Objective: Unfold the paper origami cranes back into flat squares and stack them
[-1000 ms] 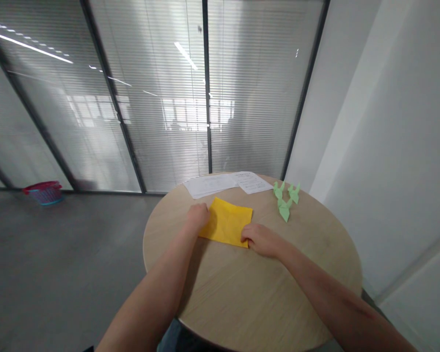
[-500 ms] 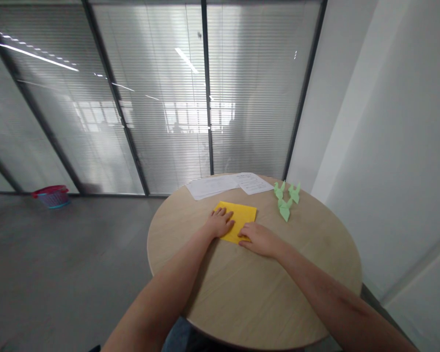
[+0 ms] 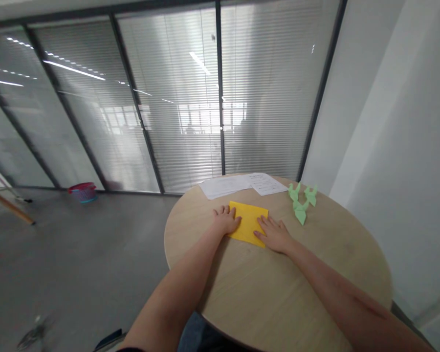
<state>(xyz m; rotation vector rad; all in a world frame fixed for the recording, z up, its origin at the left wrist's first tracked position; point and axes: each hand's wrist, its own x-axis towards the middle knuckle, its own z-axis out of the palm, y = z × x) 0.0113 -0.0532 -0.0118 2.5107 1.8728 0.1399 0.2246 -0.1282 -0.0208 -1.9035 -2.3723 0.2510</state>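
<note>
A sheet of yellow paper (image 3: pixel 247 224), apparently folded, lies flat on the round wooden table (image 3: pixel 249 288). My left hand (image 3: pixel 225 221) rests on its left edge with the fingers spread. Over the right edge lies my right hand (image 3: pixel 275 234), also flat with fingers apart. Both hands cover parts of the paper's sides. To the right of the paper stand three light green folded-paper birds (image 3: pixel 300 211), grouped close together.
Two printed white sheets (image 3: pixel 227 186) lie at the table's far edge, partly overlapping. Beyond them is a glass partition with blinds (image 3: pixel 183 122). A white wall (image 3: pixel 399 146) rises on the right. A red and blue basket (image 3: pixel 84 192) sits on the floor at left.
My right hand has moved from the paper's lower right part to its right edge and its fingers have spread out. My left hand stays on the left edge. The view has turned left.
</note>
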